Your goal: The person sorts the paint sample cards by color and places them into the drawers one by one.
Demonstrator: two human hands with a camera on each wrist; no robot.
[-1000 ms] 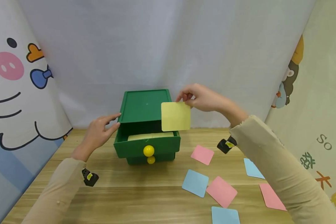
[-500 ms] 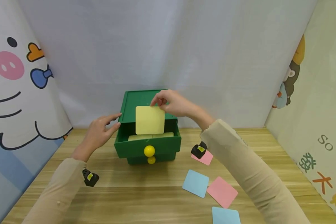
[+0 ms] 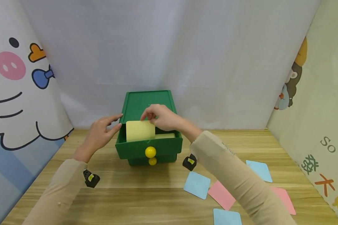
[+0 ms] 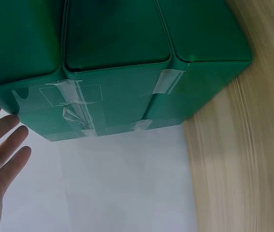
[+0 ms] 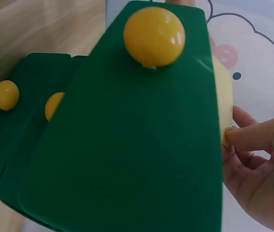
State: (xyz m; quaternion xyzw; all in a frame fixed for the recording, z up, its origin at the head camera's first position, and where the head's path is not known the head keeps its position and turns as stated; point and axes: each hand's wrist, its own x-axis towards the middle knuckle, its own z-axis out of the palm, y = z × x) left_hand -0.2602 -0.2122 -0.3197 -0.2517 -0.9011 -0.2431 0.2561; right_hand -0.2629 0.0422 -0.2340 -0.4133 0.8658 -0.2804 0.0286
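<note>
Between thumb and fingers my right hand [image 3: 161, 117] pinches the top edge of a yellow card [image 3: 140, 130]. The card stands upright, its lower part inside the pulled-out top drawer [image 3: 149, 148] of a green drawer box [image 3: 146, 106], on the drawer's left side. More yellow cards [image 3: 165, 136] show at the right inside that drawer. My left hand [image 3: 101, 129] rests its fingertips against the left side of the box, fingers extended. In the right wrist view, the drawer front [image 5: 141, 130] with its yellow knob [image 5: 154, 36] covers most of the card.
On the wooden table [image 3: 115, 193], to the right of the box, lie blue cards [image 3: 197, 185] and pink cards [image 3: 222, 195]. A light curtain [image 3: 214, 62] hangs behind the box. Lower drawers with yellow knobs [image 5: 6, 95] are closed.
My right hand has carried the yellow card leftward over the drawer, then lowered it partly inside. The left hand has stayed in place at the box's side.
</note>
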